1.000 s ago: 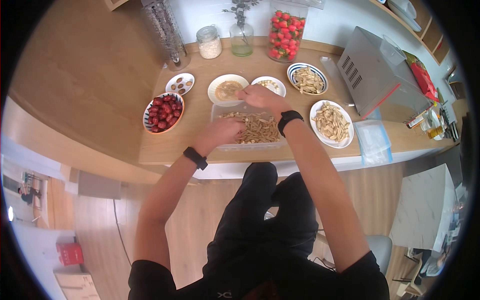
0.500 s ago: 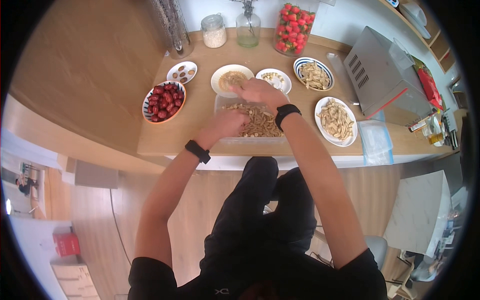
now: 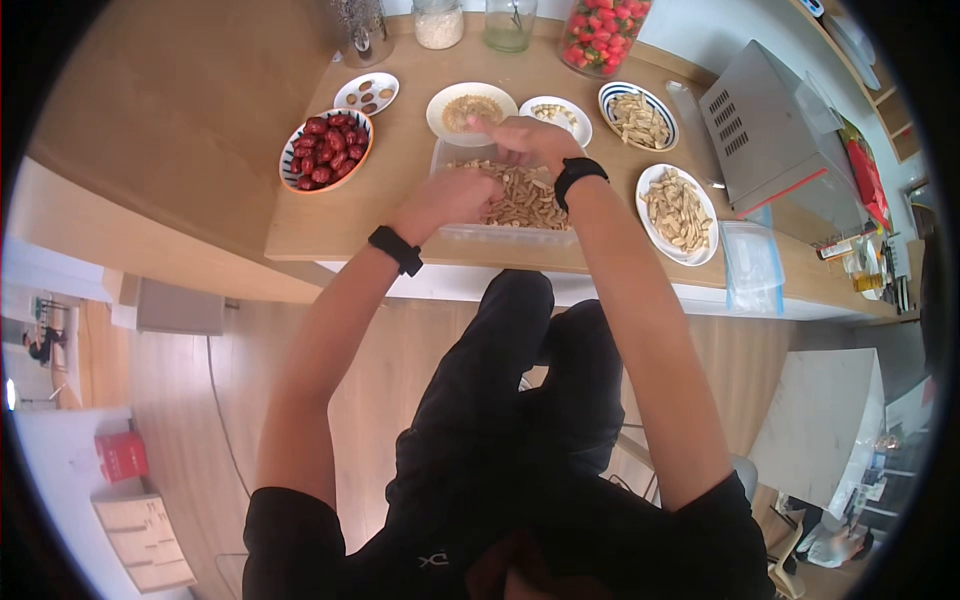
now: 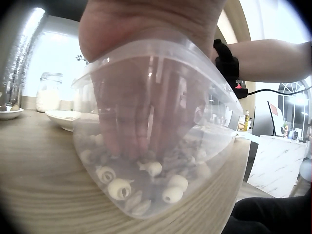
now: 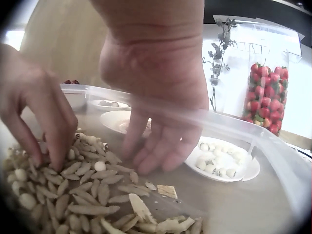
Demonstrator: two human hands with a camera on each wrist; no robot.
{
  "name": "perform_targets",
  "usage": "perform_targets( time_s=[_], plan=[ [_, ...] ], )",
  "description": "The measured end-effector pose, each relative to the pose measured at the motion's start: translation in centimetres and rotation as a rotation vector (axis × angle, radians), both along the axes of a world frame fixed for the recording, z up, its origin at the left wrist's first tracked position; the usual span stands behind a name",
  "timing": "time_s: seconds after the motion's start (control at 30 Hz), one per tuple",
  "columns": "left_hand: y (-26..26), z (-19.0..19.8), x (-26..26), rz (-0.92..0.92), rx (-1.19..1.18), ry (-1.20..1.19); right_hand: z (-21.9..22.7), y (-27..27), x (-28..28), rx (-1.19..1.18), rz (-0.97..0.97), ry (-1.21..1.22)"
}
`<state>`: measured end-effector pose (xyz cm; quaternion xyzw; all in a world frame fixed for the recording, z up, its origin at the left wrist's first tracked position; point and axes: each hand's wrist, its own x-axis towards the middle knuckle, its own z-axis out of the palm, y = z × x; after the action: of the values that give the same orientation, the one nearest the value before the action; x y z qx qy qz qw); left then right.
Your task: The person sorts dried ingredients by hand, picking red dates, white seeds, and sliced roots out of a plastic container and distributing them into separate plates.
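A clear plastic box (image 3: 462,233) holds many small tan, elongated pieces (image 3: 525,195). Among them lie round whitish seeds (image 4: 120,189), some with a hole. My left hand (image 3: 462,192) reaches into the box's left part. Its fingers point down, tips among the pieces; the right wrist view shows a gap between thumb and forefinger. Over the far rim is my right hand (image 3: 525,138). Its fingers (image 5: 156,151) hang loosely by the far wall, apart from the pieces. Beyond it stand a plate of beige bits (image 3: 440,127) and a plate of whitish seeds (image 3: 582,128).
A bowl of red dates (image 3: 325,152) stands at the left, below a small plate of brown rounds (image 3: 368,92). To the right are a bowl (image 3: 640,118) and a plate (image 3: 680,215) of pale slices. A strawberry jar (image 3: 605,35) and a grey appliance (image 3: 780,130) stand behind.
The head view has tilted down, so the table sits higher in the frame. My left hand has shifted slightly deeper among the pieces; my right hand stays by the far rim.
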<state>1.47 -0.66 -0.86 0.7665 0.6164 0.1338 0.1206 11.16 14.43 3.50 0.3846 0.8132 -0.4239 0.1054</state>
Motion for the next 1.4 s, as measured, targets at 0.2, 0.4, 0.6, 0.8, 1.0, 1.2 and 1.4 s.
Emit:
perform_targets(
  time_s=[0.2, 0.4, 0.6, 0.8, 1.0, 1.2, 1.4],
  plan=[
    [0.0, 0.0, -0.2, -0.002, 0.030, -0.012, 0.0, 1.7, 0.9, 0.201, -0.021, -0.022],
    [0.0, 0.0, -0.3, -0.018, 0.039, 0.007, -2.2, 4.5, 0.6, 0.303, 0.069, 0.036],
    [0.1, -0.2, -0.5, -0.004, 0.007, 0.033, -0.6, 1.8, 1.7, 0.235, 0.068, -0.064],
    [0.1, -0.3, -0.3, 0.013, -0.004, 0.043, -0.8, 2.2, 1.5, 0.182, 0.114, -0.156],
    [-0.1, 0.4, 0.0, 0.031, -0.003, 0.049, 0.0, 1.8, 1.4, 0.160, 0.130, -0.178],
    [-0.1, 0.9, 0.1, 0.042, -0.037, 0.060, -1.2, 2.1, 0.8, 0.096, 0.053, -0.123],
    [-0.2, 1.2, 0.2, 0.037, -0.040, 0.052, -0.8, 1.6, 0.7, 0.159, 0.088, -0.123]
  ],
)
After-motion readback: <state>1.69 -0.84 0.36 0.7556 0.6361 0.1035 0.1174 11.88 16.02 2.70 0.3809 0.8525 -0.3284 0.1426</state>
